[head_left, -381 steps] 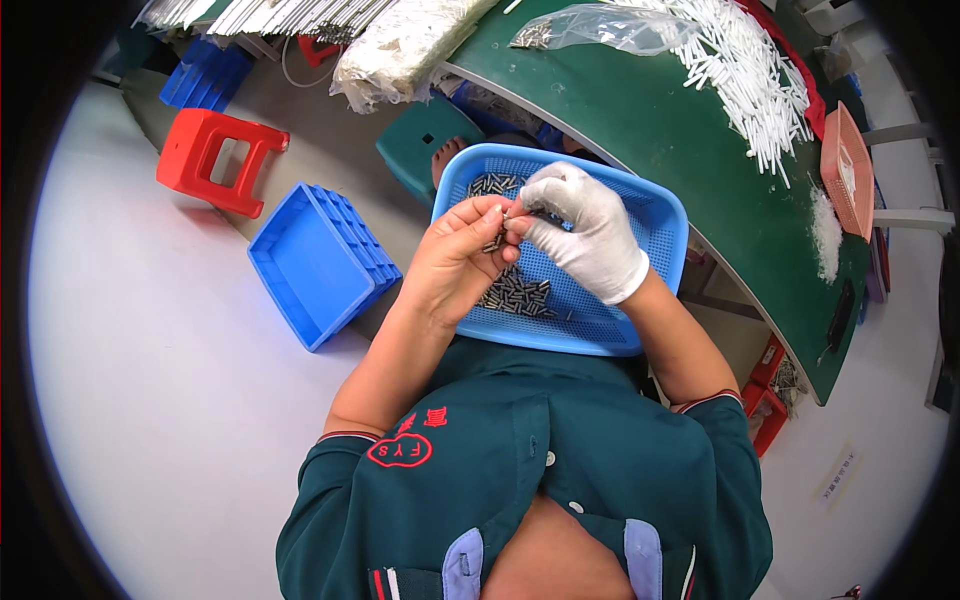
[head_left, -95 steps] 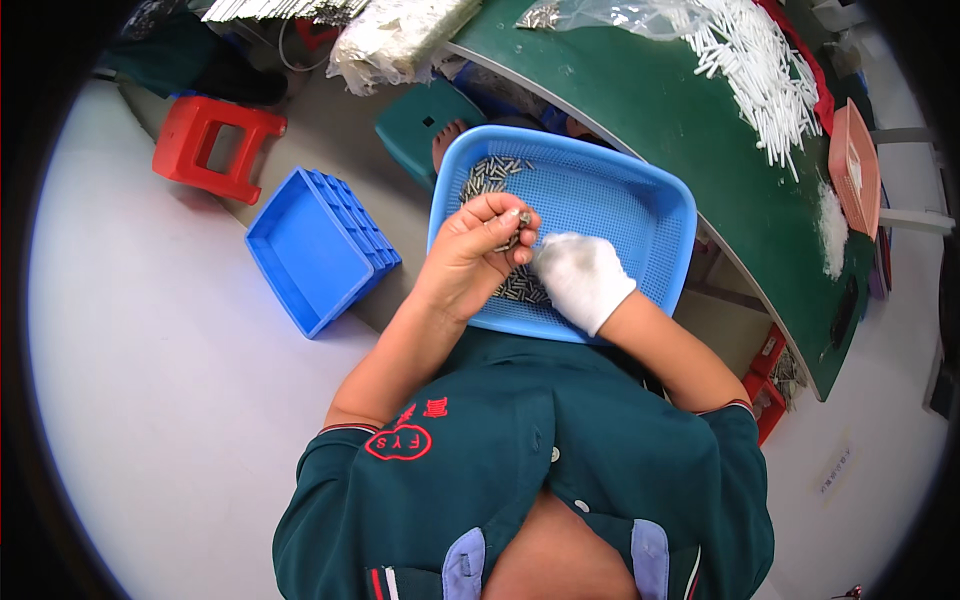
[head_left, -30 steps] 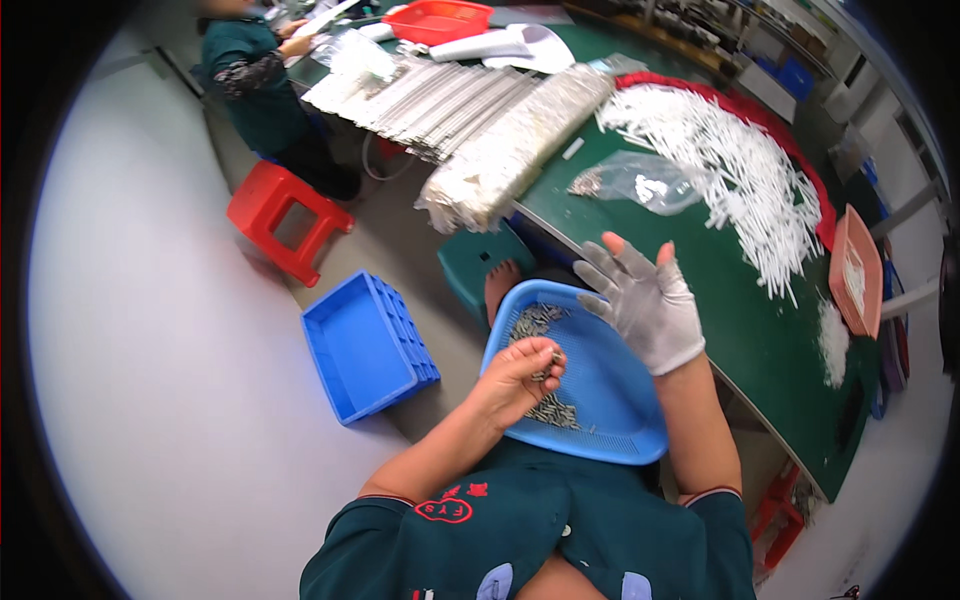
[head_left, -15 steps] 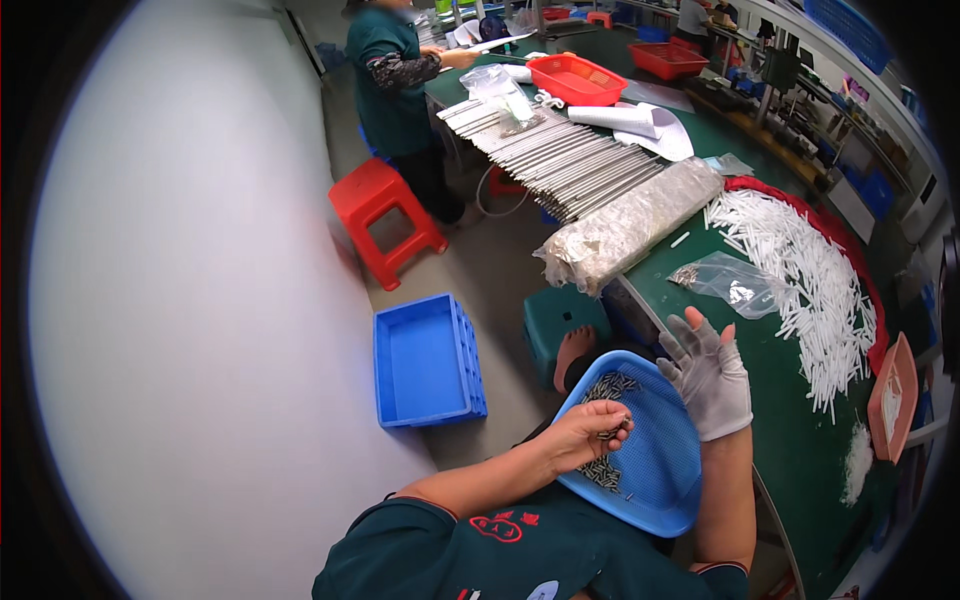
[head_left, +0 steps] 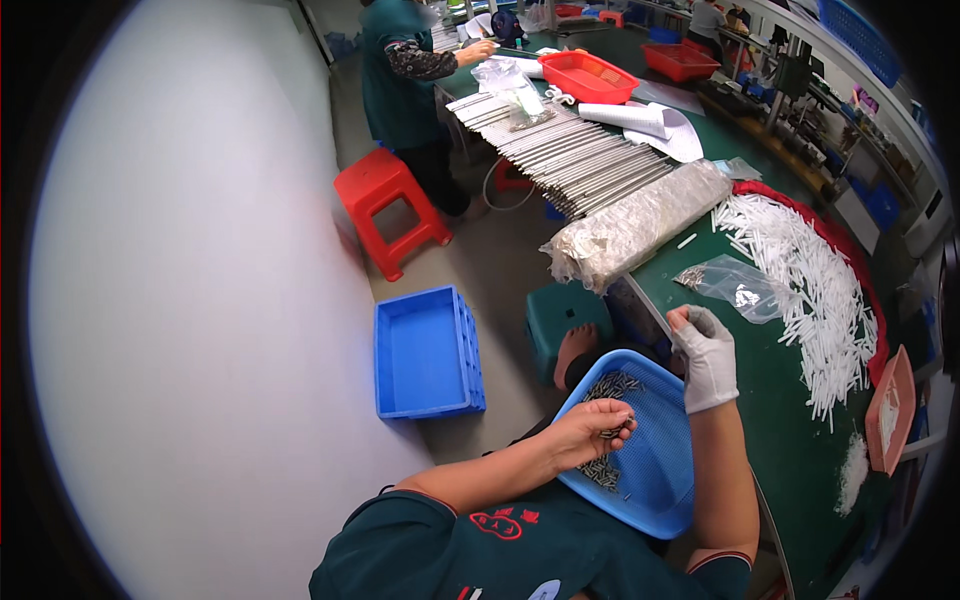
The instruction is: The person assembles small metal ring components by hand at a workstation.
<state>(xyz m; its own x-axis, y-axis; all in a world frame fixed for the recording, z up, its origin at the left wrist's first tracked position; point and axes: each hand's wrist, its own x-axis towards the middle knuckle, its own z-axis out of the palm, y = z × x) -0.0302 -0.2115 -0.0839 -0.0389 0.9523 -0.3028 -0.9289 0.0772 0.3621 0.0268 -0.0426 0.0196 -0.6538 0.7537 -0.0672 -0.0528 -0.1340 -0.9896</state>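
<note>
My bare left hand (head_left: 592, 432) is closed around several small metal pins, held above the blue basket (head_left: 663, 440) that rests on my lap. More short metal pins (head_left: 601, 473) lie heaped along the basket's left side. My right hand (head_left: 707, 360) wears a grey-white glove with bare fingertips showing. It is raised over the basket's upper right rim, by the table edge, with its fingers curled and tips together. Whatever those fingertips may hold is too small to tell. Closest to it on the table is a clear plastic bag (head_left: 742, 288) with small metal pieces at one end.
White sticks (head_left: 795, 290) are piled on the green table (head_left: 770, 400), near a pink tray (head_left: 888, 415). Beyond lie a wrapped bundle (head_left: 640, 222), metal rods (head_left: 570, 155) and a red basket (head_left: 590, 76). A blue crate (head_left: 415, 355) and red stool (head_left: 385, 195) stand left; a co-worker (head_left: 400, 90) stands behind.
My right hand has gone from spread fingers to curled ones with the tips together. My left hand stays closed over the basket. The co-worker's held sheet has dropped from view.
</note>
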